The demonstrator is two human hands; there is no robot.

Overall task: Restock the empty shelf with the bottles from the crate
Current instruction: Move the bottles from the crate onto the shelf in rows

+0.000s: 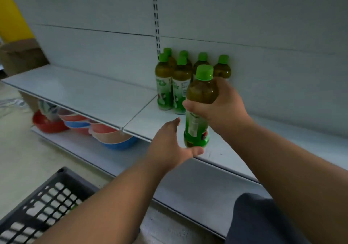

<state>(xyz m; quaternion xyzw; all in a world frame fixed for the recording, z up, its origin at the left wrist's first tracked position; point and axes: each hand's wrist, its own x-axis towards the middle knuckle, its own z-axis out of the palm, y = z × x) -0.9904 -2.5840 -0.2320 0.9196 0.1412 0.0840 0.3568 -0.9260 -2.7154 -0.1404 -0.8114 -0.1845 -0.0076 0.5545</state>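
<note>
My right hand (224,104) grips a green-capped bottle (200,96) of green drink around its upper body, held upright over the front of the white shelf (90,94). My left hand (169,145) is open just left of the bottle's base, its thumb under the base and the fingers spread. Several matching bottles (175,81) stand grouped at the back of the shelf against the white back panel. The dark slatted crate (37,211) sits at bottom left; its contents are hidden.
Under the shelf, stacked red, blue and pink plastic basins (98,130) rest on the lower shelf. A slotted upright (156,17) runs up the back panel. A brown cardboard box (20,55) stands at far left. My knee (263,221) is at bottom right.
</note>
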